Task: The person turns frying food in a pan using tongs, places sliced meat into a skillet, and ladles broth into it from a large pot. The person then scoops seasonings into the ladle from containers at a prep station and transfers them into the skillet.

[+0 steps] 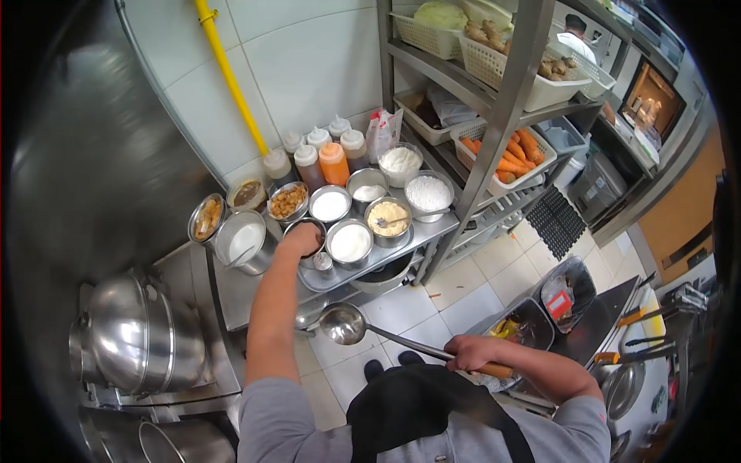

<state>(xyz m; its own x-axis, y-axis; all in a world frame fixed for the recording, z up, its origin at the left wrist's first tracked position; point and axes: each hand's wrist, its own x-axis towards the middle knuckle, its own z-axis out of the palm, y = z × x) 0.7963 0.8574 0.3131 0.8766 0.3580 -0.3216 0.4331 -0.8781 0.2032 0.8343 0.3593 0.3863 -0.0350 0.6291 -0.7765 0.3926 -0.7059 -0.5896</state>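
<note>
My right hand [472, 353] is wrapped round the wooden grip of a long-handled metal ladle [344, 324], whose round bowl hangs in front of my body, over the floor. My left hand [303, 238] reaches down into a dark-looking metal container [318, 230] on the steel counter; its fingers and the contents are hidden. Beside that container stand a small shaker [323, 262], a tin of white powder [350, 242] and another tin of white powder [329, 204]. A tin of brown bits [288, 202] is just behind it.
Several squeeze bottles [333, 163] line the wall. At the counter's right is a yellowish powder with a spoon [388, 219]. Shelves [494, 108] hold carrots [521, 158] and ginger. Bins [567, 293] stand at right, large steel pots [143, 336] at left. Another person [576, 38] is far back.
</note>
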